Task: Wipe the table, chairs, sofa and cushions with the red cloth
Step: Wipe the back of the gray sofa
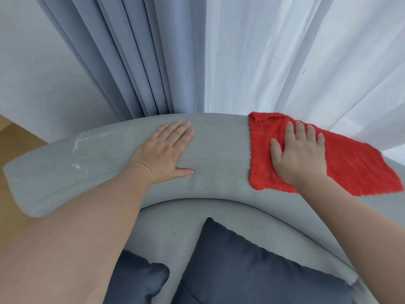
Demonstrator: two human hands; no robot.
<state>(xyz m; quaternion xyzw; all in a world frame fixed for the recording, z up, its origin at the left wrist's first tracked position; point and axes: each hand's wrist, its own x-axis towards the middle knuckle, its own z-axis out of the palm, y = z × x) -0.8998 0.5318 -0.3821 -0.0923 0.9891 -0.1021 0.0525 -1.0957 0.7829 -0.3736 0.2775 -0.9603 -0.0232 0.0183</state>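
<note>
A fluffy red cloth (350,163) lies spread over the top of the grey sofa backrest (219,150) at the right. My right hand (300,154) presses flat on the cloth with straight fingers. Further left, my left hand (166,150) rests flat on the bare backrest top, fingers straight, holding nothing. White smudges (79,145) mark the backrest near its left end. Two dark blue cushions (252,266) (140,279) lean against the sofa's inner face below my arms.
Grey-blue curtains (122,62) and white sheer curtains (285,53) hang directly behind the sofa back. A white wall (32,62) stands at the left. Wooden floor (11,145) shows past the sofa's left end.
</note>
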